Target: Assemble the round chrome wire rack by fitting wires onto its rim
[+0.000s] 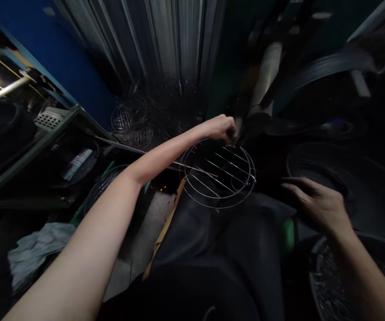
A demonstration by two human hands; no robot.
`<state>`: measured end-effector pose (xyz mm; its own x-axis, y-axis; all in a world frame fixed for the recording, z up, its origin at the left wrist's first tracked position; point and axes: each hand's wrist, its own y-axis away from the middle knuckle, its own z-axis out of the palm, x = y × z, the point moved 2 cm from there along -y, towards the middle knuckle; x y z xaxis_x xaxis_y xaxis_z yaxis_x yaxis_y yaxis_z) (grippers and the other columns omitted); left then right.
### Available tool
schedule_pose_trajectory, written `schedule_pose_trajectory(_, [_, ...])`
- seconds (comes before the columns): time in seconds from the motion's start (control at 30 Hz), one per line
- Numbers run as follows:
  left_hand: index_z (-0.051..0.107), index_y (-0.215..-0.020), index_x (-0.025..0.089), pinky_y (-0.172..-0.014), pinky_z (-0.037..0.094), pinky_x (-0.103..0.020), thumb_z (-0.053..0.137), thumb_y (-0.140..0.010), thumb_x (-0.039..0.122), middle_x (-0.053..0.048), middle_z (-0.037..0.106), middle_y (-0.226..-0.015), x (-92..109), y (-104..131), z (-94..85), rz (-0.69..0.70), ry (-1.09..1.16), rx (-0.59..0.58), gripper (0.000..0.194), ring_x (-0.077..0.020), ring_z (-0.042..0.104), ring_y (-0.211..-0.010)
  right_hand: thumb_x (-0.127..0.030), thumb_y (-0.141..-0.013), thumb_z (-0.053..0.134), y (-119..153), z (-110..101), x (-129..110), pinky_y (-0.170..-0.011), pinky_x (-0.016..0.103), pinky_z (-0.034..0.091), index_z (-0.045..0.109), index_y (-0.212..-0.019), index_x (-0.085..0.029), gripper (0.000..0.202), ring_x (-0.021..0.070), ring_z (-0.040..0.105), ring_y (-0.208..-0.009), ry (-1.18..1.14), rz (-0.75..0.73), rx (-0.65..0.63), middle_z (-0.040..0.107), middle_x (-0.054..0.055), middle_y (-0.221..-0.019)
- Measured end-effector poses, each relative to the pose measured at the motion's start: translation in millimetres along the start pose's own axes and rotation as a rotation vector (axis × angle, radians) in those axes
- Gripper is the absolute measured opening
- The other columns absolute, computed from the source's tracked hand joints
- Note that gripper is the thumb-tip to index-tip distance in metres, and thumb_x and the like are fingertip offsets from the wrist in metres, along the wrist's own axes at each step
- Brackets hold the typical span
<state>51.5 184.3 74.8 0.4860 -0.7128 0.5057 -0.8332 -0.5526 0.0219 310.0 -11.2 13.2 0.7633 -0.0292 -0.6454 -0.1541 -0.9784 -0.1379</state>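
A round wire rack with several parallel bars lies over the dark-clothed lap, in the middle of the head view. At its far edge is my left hand, fingers curled closed against the rim beside a metal machine part. Whether the fingers grip the rim or something small is hidden. My right hand hovers to the right of the rack, slightly blurred, its thumb and fingers apart and nothing seen between them.
Wire pieces are heaped behind a ledge, below corrugated metal. A shelf frame stands left, above a grey cloth. At the lower right, a container holds small metal pieces. Dark round basins sit at the right.
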Motion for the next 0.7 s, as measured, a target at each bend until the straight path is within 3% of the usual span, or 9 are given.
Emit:
schedule_pose_trajectory(0.13, [0.075,-0.083,0.012,-0.080,0.039,-0.027,0.069,-0.072,0.023,-0.003,0.069,-0.074,15,23,19.0,-0.013,0.003,-0.046,0.016,-0.0141,0.059,-0.073,-0.068,-0.073,0.054,31,-10,8,-0.089,0.049,0.049,0.072,-0.086,-0.028,0.045,0.0343,0.066,-0.095,-0.014,0.127,0.026,0.073,0.004,-0.095])
schedule_pose_trajectory(0.33, [0.074,-0.087,0.012,-0.084,0.038,-0.029,0.065,-0.076,0.027,-0.002,0.067,-0.074,30,55,39.0,-0.141,0.083,0.077,0.020,-0.0137,0.058,-0.073,-0.059,-0.074,0.055,49,-8,20,-0.093,0.045,0.048,0.071,-0.084,-0.024,0.040,0.0302,0.066,-0.093,-0.054,0.165,0.024,0.072,0.007,-0.094])
schedule_pose_trajectory(0.5, [0.074,-0.084,0.012,-0.079,0.038,-0.027,0.067,-0.073,0.028,-0.001,0.065,-0.068,25,59,31.1,-0.205,0.064,0.124,0.020,-0.0127,0.055,-0.068,-0.057,-0.076,0.055,66,30,3,-0.082,0.039,0.051,0.070,-0.083,-0.022,0.039,0.0247,0.067,-0.083,-0.145,0.085,-0.010,0.072,0.006,-0.089])
schedule_pose_trajectory(0.7, [0.075,-0.082,0.013,-0.069,0.037,-0.025,0.068,-0.071,0.032,-0.002,0.067,-0.071,5,74,29.3,-0.299,0.133,0.207,0.023,-0.0129,0.057,-0.071,-0.058,-0.083,0.045,75,80,-23,-0.083,0.040,0.049,0.072,-0.090,-0.020,0.048,0.0250,0.065,-0.086,-0.149,0.138,0.048,0.070,0.009,-0.092])
